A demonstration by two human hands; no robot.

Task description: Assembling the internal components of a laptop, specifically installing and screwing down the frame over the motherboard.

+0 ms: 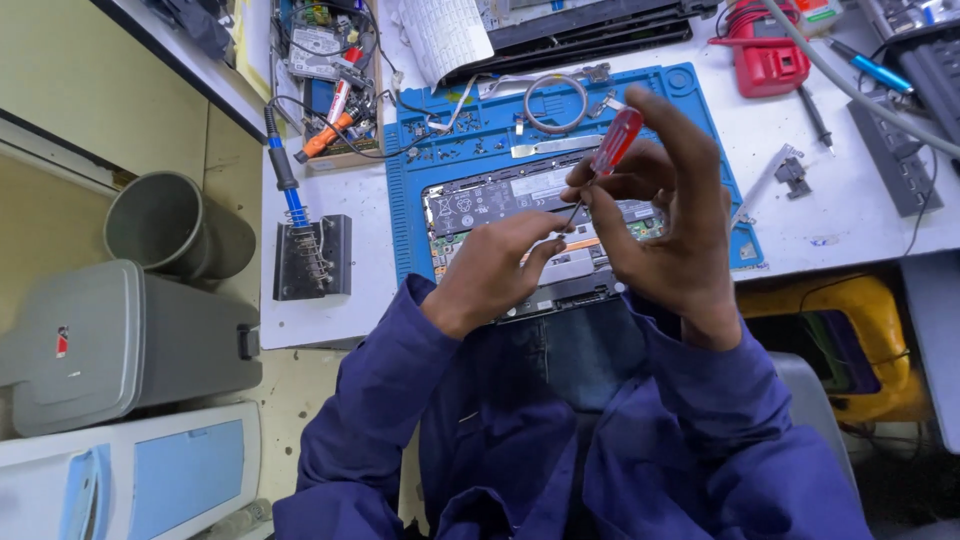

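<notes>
My right hand [668, 215] holds a small screwdriver with a clear red handle [616, 140], raised above an opened laptop [500, 200] whose circuit boards show. My left hand [495, 265] pinches near the screwdriver's thin metal tip, fingertips closed together; whether something tiny sits between them I cannot tell. The laptop lies on a blue work mat [410, 200] on a white bench [830, 210]. Both arms wear dark blue sleeves.
A soldering iron with a blue grip rests in a black stand [312, 255] left of the mat. Several screws and a cable ring [556, 102] lie on the mat's far part. A red tool [765, 60], power strip [895, 155], grey bin [170, 225] and grey case [120, 340] surround the bench.
</notes>
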